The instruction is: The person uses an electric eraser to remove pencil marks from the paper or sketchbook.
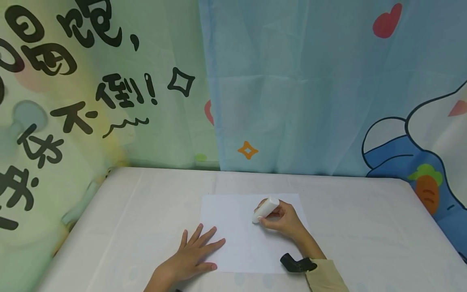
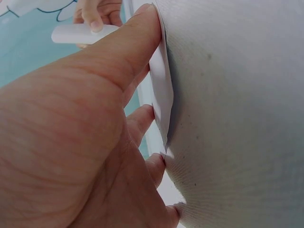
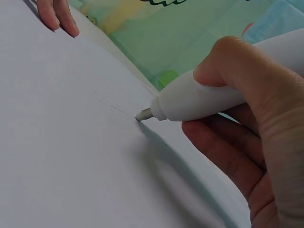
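A white sheet of paper (image 1: 238,239) lies on the table, its near edge lifting slightly in the left wrist view. My left hand (image 1: 189,255) rests spread on the sheet's left side, fingers straight and apart, thumb at the near edge. Between thumb and fingers, my right hand (image 1: 286,221) grips a thick white electric eraser (image 1: 265,209) over the right half of the paper. It is tilted, with its narrow tip (image 3: 145,114) down at the sheet in the right wrist view. Small dark crumbs and a faint streak (image 3: 116,109) show beside that tip.
A white cloth covers the table (image 1: 146,211) around the paper. Printed curtains (image 1: 299,89) hang behind the table and along its left side. A black strap piece (image 1: 297,263) sits by the right sleeve cuff (image 1: 324,273), over the paper's near right corner.
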